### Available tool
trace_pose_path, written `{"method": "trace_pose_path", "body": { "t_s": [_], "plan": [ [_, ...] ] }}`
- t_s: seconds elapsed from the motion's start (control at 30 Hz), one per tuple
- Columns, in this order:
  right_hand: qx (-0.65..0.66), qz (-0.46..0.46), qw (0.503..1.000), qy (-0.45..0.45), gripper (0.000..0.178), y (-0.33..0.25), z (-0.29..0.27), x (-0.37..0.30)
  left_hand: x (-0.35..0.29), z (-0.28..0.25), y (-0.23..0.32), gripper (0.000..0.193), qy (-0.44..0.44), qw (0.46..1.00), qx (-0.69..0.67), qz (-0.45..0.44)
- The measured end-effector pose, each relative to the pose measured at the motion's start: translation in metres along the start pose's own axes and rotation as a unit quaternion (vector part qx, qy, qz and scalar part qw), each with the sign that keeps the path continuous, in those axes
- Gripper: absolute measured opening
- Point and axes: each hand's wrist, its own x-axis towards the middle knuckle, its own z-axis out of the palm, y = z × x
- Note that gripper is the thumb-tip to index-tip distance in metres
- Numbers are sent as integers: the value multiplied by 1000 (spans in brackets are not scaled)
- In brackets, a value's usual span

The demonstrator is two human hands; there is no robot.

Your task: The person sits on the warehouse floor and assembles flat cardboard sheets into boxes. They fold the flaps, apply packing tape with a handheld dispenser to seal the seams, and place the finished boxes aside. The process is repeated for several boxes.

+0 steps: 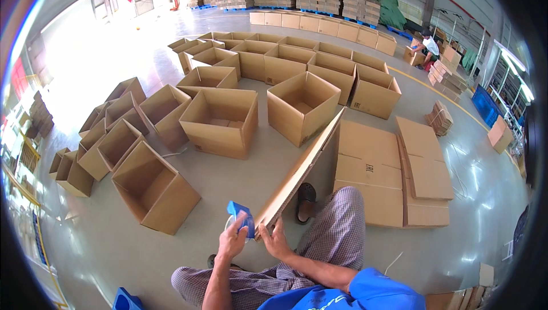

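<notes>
Reaches up from the lower edge with the left forearm, nearly straight and upright. Clasps in the left hand [230,241] a blue tape dispenser [241,217], just beside the near end of a folded carton [302,168]; cannot tell from this view whether touching there. Slants the right forearm inward from the lower right, up and leftward to the wrist. Grips the carton's near end with the right hand [276,244], fingers and thumb pressed against the board. Holds the carton in front of the body, tilted up on a narrow edge above the grey floor [222,187], with the long axis running from the hands away and to the right. Points its far end toward the gap between an open box [294,117] and some flattened cartons [368,180]. Keeps the right knee, in checked trousers [342,224], bent beside it.
</notes>
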Motion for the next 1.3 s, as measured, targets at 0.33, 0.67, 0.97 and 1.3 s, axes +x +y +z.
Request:
{"method": "trace_pose_path", "body": {
  "t_s": [0.33,0.67,0.97,1.3],
  "plan": [
    [-72,-20,997,-14,80,38,-17,91,20,-10,45,62,-9,964,241,115],
    [-47,-3,998,45,89,20,13,109,60,-51,27,51,-67,989,46,-124],
    [-181,31,958,222,101,48,-75,243,35,-26,63,37,2,959,284,19],
    [-278,210,934,82,89,67,-179,272,-27,-59,35,26,124,955,270,-3]
  ]
}}
